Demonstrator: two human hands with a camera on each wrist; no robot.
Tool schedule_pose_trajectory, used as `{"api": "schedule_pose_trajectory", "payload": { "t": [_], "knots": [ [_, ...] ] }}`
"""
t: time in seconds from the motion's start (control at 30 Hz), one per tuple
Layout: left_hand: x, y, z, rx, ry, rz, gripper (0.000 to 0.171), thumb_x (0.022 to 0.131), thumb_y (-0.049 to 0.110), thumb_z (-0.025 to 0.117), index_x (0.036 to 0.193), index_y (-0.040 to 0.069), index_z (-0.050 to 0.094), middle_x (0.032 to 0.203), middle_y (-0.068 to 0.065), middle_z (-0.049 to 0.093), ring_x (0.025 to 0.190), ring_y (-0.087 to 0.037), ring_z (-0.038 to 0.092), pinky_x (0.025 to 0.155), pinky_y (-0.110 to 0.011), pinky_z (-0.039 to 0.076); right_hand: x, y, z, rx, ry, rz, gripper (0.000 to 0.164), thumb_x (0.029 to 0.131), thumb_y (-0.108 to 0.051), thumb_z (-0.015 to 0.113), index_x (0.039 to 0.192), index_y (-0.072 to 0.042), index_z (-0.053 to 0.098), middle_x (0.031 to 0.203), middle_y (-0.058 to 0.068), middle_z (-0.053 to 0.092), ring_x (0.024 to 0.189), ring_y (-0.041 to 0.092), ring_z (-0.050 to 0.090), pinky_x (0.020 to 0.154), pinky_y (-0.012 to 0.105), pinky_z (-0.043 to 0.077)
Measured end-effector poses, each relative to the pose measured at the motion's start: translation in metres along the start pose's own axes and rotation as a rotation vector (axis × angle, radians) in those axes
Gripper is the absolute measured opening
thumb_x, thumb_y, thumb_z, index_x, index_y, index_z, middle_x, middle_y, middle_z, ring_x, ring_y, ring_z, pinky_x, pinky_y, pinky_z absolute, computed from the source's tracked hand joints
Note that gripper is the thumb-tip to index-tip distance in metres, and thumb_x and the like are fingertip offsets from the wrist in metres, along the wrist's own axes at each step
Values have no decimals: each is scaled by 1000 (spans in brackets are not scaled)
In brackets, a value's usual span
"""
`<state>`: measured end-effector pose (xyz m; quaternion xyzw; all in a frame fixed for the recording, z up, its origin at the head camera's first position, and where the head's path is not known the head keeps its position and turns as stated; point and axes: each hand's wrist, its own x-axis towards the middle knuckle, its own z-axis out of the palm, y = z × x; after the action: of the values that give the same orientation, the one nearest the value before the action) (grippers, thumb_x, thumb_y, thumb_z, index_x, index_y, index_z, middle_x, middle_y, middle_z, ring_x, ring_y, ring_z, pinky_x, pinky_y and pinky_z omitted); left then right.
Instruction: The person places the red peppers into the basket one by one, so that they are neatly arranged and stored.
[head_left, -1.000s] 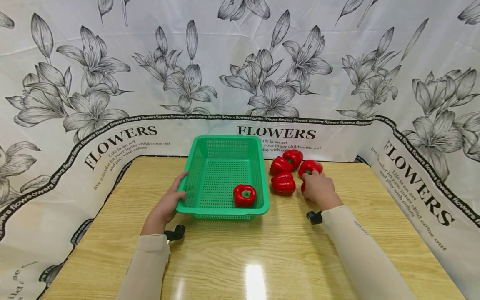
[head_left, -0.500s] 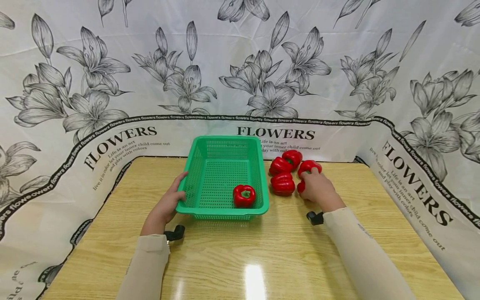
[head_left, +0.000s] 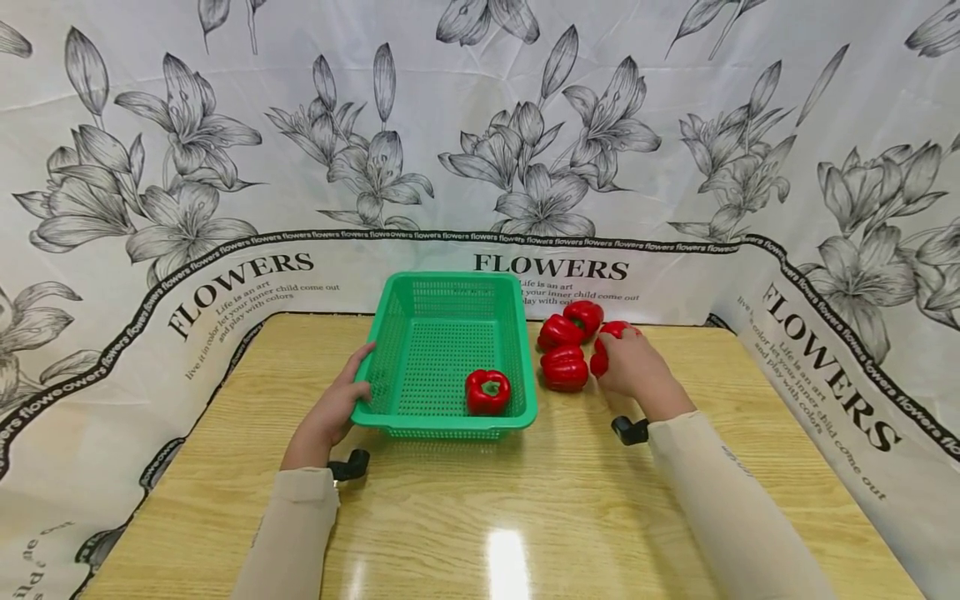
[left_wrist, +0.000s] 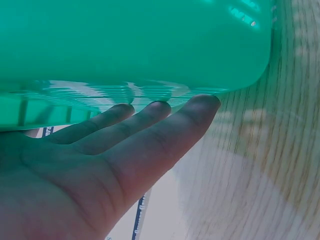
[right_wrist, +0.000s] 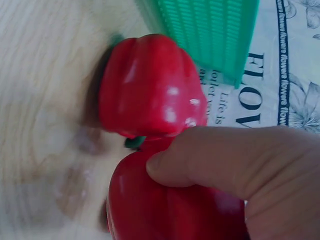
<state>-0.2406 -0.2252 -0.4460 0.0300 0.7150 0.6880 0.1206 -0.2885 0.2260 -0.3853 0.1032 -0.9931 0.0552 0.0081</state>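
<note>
A green plastic basket stands on the table with one red bell pepper inside, near its front right corner. My left hand holds the basket's left side, thumb over the rim; in the left wrist view its fingers lie straight against the outer wall. To the right of the basket, my right hand grips a red bell pepper, its thumb pressed on top. Most of that pepper is hidden by the hand in the head view. Another bell pepper lies close beside it.
More red bell peppers cluster behind and left of my right hand, one pepper just beyond its fingers. A flower-printed cloth hangs behind and along the sides of the wooden table.
My right hand has closed further over the near pepper, which has shifted slightly left and away from me. The left hand and the basket stay in place.
</note>
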Motion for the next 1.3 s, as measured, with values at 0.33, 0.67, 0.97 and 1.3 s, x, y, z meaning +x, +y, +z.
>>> {"api": "schedule_pose_trajectory", "payload": {
  "t": [0.33,0.67,0.97,1.3],
  "knots": [
    [0,-1,0,-7,-5,0,95,75,-5,35,155,37,8,161,-13,-3,133,-38,23,83,-37,43,-3,-13,-19,24,54,-11,86,66,-24,75,140,3,42,110,27,43,81,35,57,73,47,51],
    [1,-1,-1,-4,0,-1,95,75,-5,36,155,37,8,161,-14,-2,133,-39,24,82,-37,44,-7,-36,-33,41,116,-89,79,67,-24,73,135,5,46,120,25,52,100,38,56,88,52,49],
    [1,-1,0,1,2,-4,94,76,-4,36,155,37,8,161,-14,-2,132,-40,25,83,-39,44,-10,-52,-43,61,165,-145,75,69,-29,69,136,-3,48,133,17,53,118,38,48,91,56,47],
    [1,-2,-1,-8,0,-1,94,76,-5,35,155,37,9,161,-15,0,130,-39,27,78,-35,45,-12,-67,-50,154,161,-194,81,69,-26,69,142,-6,43,142,18,46,128,37,43,101,56,41]
  ]
}}
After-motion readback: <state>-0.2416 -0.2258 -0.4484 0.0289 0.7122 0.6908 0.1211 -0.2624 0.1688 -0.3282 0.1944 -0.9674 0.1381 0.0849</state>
